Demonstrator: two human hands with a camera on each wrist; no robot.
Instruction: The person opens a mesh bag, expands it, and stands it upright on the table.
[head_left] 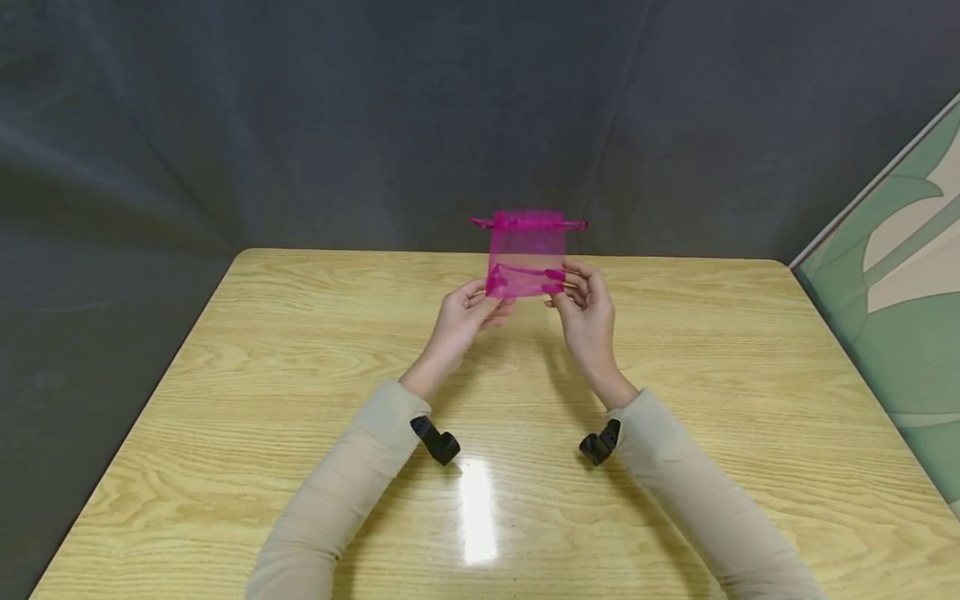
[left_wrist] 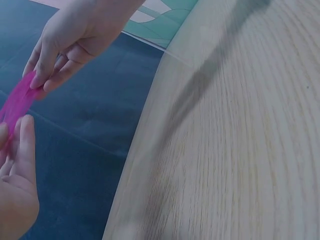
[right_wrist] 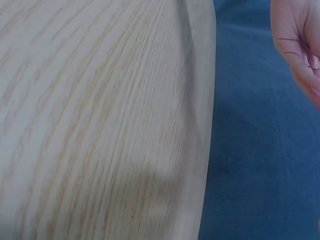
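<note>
A sheer magenta drawstring pouch [head_left: 528, 242] is held up by both hands above the far part of the table, its gathered band and cord ends at the top. At its lower left corner, my left hand [head_left: 467, 317] pinches the fabric between thumb and fingers. My right hand [head_left: 588, 312] grips the lower right corner, with some fingers behind the cloth. Seen from the left wrist, the pouch [left_wrist: 19, 102] shows edge-on between the two hands. The right wrist view has only part of the left hand [right_wrist: 300, 45] at its upper right; the pouch is out of that frame.
The wooden table [head_left: 300, 350] extends beneath both arms. A dark curtain [head_left: 375, 125] hangs behind its far edge, and a green leaf-patterned panel [head_left: 892, 275] stands along the right side. Small black cameras [head_left: 435, 442] are strapped to the wrists.
</note>
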